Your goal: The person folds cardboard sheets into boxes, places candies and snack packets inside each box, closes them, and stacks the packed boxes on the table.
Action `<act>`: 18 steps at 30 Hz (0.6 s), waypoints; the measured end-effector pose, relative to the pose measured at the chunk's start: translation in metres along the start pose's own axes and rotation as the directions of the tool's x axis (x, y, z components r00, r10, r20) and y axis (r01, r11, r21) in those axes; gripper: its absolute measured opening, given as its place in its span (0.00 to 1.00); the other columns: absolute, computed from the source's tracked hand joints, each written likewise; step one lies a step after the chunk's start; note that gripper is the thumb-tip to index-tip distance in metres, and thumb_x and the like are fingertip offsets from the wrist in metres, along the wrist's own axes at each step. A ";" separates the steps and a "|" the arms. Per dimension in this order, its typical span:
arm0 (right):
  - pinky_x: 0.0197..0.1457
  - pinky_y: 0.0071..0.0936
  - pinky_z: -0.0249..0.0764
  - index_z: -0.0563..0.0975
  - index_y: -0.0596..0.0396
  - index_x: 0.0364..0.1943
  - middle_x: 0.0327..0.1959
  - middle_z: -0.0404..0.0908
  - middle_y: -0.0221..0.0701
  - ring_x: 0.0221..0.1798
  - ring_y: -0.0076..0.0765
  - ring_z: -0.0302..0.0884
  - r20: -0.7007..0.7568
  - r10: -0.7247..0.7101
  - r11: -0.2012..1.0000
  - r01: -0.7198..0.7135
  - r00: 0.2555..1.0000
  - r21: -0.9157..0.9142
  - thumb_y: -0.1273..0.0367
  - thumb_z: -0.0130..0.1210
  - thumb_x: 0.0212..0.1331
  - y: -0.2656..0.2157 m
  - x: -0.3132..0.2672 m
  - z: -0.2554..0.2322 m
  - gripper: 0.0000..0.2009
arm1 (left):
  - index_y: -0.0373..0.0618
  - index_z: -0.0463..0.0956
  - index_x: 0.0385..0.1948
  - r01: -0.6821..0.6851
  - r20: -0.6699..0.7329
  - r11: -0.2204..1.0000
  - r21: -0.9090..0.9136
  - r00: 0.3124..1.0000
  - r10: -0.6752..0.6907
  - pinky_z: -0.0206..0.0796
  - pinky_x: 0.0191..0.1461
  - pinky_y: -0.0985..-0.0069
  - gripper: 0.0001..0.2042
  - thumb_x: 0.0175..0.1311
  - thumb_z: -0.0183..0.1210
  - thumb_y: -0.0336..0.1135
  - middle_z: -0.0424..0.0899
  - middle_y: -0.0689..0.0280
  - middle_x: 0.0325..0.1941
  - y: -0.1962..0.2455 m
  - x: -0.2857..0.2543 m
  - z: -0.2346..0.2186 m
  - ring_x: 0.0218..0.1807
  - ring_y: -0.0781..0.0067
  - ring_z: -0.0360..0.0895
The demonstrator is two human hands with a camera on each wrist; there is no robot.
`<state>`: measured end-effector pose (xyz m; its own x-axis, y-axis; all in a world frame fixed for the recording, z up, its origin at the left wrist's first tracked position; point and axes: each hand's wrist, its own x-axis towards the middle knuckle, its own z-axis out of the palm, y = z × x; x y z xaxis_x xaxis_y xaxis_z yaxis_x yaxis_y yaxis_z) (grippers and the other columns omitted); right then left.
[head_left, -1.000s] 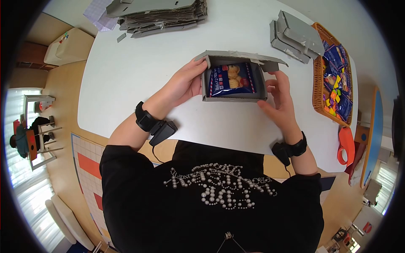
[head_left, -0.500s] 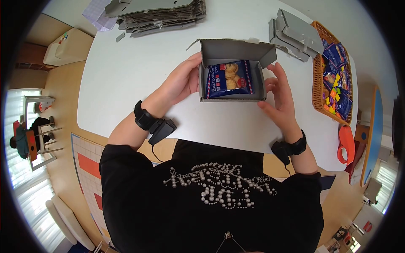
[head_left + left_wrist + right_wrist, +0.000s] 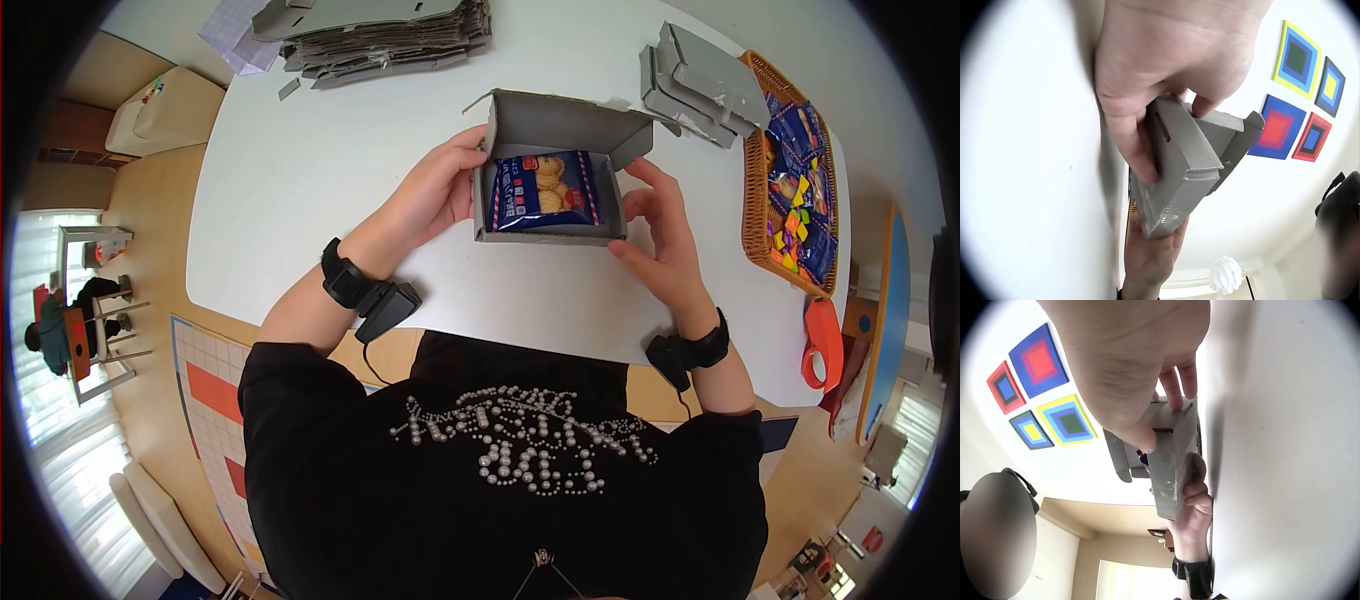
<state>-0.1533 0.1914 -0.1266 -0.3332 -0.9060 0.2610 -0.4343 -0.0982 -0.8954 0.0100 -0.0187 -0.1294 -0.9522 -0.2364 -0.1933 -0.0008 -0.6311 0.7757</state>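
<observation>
A small grey cardboard box (image 3: 555, 237) is held over the table with its lid (image 3: 565, 130) raised at the back. Inside lies a dark blue packet of cookies (image 3: 547, 190). My left hand (image 3: 435, 190) grips the box's left end, thumb at the top edge; in the left wrist view its fingers (image 3: 1138, 156) spread over the outer wall and underside. At the other end, my right hand (image 3: 665, 235) holds the box, its thumb on the front right corner and a fingertip near the lid's side flap. The right wrist view shows that thumb (image 3: 1138, 437) against the front wall.
Flattened grey cardboard (image 3: 390, 45) is stacked at the back left. Closed grey boxes (image 3: 705, 80) stand at the back right, beside a wicker basket (image 3: 757, 220) of blue packets and small colourful sweets. An orange-red tape dispenser (image 3: 822, 340) lies by the right table edge.
The box lid has swung up and back from leaning low over the box, showing more of its inside. The right fingers have moved up slightly beside the lid's flap. The left hand keeps its grip.
</observation>
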 end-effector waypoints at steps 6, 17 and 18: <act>0.49 0.26 0.65 0.65 0.55 0.54 0.56 0.61 0.33 0.43 0.27 0.66 -0.016 0.098 0.993 -0.097 0.995 0.068 0.78 0.59 0.41 -0.004 0.000 -0.001 0.29 | 0.34 0.52 0.60 0.011 -0.004 1.000 -0.017 1.000 -0.012 0.75 0.48 0.72 0.22 0.62 0.31 0.28 0.69 0.52 0.54 -0.001 0.000 -0.001 0.49 0.67 0.76; 0.50 0.26 0.64 0.72 0.54 0.43 0.61 0.56 0.34 0.48 0.30 0.65 -0.011 0.067 0.971 -0.067 0.998 -0.227 0.76 0.55 0.47 -0.004 0.001 -0.001 0.15 | 0.36 0.50 0.61 0.004 -0.019 0.999 -0.047 1.000 -0.005 0.73 0.49 0.69 0.23 0.62 0.31 0.29 0.69 0.53 0.54 -0.001 0.000 0.001 0.50 0.65 0.75; 0.50 0.26 0.64 0.72 0.54 0.43 0.61 0.56 0.34 0.48 0.30 0.65 -0.013 0.068 0.972 -0.069 0.998 -0.226 0.76 0.55 0.47 -0.004 0.001 0.000 0.15 | 0.36 0.50 0.61 0.001 -0.025 0.999 -0.049 1.000 -0.002 0.73 0.49 0.69 0.23 0.62 0.31 0.28 0.69 0.54 0.54 -0.002 0.000 0.000 0.49 0.65 0.75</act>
<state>-0.1522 0.1907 -0.1228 -0.3724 -0.9053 0.2044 -0.5879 0.0597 -0.8067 0.0100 -0.0175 -0.1308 -0.9444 -0.2529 -0.2099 0.0131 -0.6670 0.7449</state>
